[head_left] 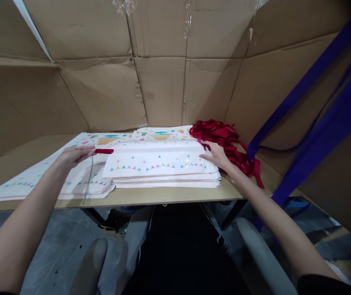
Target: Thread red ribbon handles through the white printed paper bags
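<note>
My left hand (pixel 78 155) is closed in a pinch on the end of a red ribbon (pixel 104 151), at the left end of a folded white printed sheet (pixel 159 162). A thin grey rod (pixel 89 180) hangs down from the same fingers. At the sheet's right end, my right hand (pixel 216 156) grips the upper corner, its thumb lying on the print. Red ribbon from the heap behind reaches those fingers. The sheet, marked with small stars and coloured pennants, tops a stack of similar sheets (pixel 169 182). Whether the ribbon runs inside the fold is hidden.
More printed sheets (pixel 40 172) lie spread on the left of the wooden table (pixel 150 197). A heap of red ribbons (pixel 216 133) sits at the back right. Wide blue straps (pixel 304 135) hang on the right. Cardboard walls (pixel 159 90) enclose the back and sides.
</note>
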A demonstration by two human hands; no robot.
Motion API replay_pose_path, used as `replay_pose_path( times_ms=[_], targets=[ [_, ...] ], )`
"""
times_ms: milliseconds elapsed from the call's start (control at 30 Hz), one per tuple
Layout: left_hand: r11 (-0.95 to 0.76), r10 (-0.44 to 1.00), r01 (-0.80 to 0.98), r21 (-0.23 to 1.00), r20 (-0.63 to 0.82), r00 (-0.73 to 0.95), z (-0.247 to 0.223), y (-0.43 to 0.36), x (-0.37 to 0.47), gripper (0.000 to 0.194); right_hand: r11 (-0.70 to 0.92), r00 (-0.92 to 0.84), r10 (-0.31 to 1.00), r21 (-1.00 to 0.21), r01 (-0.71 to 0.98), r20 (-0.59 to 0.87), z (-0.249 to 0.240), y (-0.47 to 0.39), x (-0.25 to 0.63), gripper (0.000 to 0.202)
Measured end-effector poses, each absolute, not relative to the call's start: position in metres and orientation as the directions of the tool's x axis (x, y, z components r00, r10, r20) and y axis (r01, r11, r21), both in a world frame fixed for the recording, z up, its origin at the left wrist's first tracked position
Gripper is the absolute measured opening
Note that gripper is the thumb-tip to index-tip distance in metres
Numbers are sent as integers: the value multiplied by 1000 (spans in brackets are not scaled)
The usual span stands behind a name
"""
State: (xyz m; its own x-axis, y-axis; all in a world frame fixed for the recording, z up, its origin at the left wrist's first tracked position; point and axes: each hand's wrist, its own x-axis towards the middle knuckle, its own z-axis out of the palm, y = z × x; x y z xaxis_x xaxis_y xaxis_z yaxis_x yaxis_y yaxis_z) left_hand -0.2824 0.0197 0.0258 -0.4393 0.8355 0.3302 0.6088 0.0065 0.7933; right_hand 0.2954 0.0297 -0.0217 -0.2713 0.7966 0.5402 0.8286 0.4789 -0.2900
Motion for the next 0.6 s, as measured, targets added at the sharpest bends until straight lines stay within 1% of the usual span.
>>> replay_pose_path(
  times_ms=[100,167,267,333,367,400,433,467,500,567,600],
  targets=[
    [53,888,511,858,194,-417,24,19,-285,35,490,-274,790,-297,819,548,-22,29,295,65],
    [64,893,485,872,167,-419,24,17,-286,37,483,-255,792,-312,818,555,-23,29,295,70],
    [62,872,499,864,196,-448,24,14,-277,36,458,-218,805,-344,820,552,-25,32,296,71],
    [26,827,585,811,311,-468,24,9,-253,35,444,-206,814,-354,823,542,-24,33,295,67],
    [-15,806,645,764,391,-444,24,7,-235,32,439,-204,819,-357,824,536,-23,33,295,65],
    [-90,733,806,586,586,-344,23,4,-212,31,431,-201,825,-360,827,528,-20,33,294,63],
    [-169,686,898,407,703,-189,22,0,-184,30,423,-198,833,-363,830,517,-17,32,292,60],
    [-277,671,922,271,741,-16,20,-3,-153,30,413,-196,842,-367,834,503,-14,31,291,58],
    [-393,665,902,176,732,147,18,-7,-120,29,403,-193,850,-371,837,489,-10,29,289,56],
    [-595,647,803,34,613,453,12,-14,-53,29,388,-192,866,-376,841,463,-2,24,285,53],
    [-647,630,763,-21,550,549,9,-17,-21,31,383,-195,872,-376,844,450,2,21,283,52]
  ],
)
